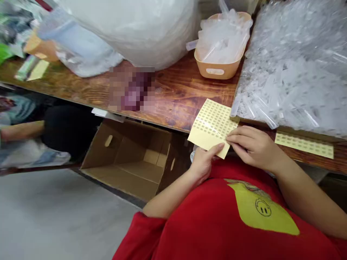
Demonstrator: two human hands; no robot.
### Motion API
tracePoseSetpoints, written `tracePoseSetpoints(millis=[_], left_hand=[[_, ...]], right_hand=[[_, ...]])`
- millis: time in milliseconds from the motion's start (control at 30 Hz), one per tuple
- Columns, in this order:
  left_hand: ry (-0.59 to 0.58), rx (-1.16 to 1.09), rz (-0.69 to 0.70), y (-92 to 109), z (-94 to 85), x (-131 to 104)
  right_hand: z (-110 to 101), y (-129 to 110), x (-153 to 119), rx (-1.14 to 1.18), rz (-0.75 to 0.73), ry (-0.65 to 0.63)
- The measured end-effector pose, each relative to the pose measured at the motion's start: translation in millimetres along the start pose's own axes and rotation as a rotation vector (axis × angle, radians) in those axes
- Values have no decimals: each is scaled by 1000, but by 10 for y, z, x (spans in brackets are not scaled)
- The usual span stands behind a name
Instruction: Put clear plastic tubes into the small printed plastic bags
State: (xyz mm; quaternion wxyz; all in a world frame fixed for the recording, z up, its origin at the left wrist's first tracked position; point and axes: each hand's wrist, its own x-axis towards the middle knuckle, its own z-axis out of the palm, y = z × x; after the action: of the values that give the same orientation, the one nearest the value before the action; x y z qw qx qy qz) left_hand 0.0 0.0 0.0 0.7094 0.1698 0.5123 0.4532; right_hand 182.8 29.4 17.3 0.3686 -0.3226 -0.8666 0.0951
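Wooden bench [173, 90]: left hand [202, 162] pinches yellow sticker sheet [213, 124] at 6 o'clock edge, right hand [252, 146] fingertips pressed together on it; sheet looks mostly full.

Sticker sheet [213, 124] on table [173, 94], box [130, 159] below.

No text or label can be read.
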Motion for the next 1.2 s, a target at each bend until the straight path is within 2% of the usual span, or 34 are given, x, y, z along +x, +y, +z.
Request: tracePoseSetpoints(millis=[233, 300, 433, 533, 800, 1033, 1200], left_hand=[[1, 184, 263, -23, -14, 17], [-6, 200, 251, -1, -24, 0], [-11, 105, 95, 22, -10, -34], [-6, 38, 38, 5, 21, -41], [14, -4, 92, -33, 56, -45], [43, 82, 204, 14, 79, -48], [66, 44, 175, 4, 82, -26]], right_hand=[[-38, -7, 8, 31, -21, -14], [-55, -23, 26, -12, -53, -31], [-91, -64, 62, -118, -112, -81], [-109, -95, 81, -148, -128, -127], [-121, -86, 97, -143, -153, -183], [-97, -140, 151, -202, -219, -130], [-88, -147, 158, -256, -281, -119]])
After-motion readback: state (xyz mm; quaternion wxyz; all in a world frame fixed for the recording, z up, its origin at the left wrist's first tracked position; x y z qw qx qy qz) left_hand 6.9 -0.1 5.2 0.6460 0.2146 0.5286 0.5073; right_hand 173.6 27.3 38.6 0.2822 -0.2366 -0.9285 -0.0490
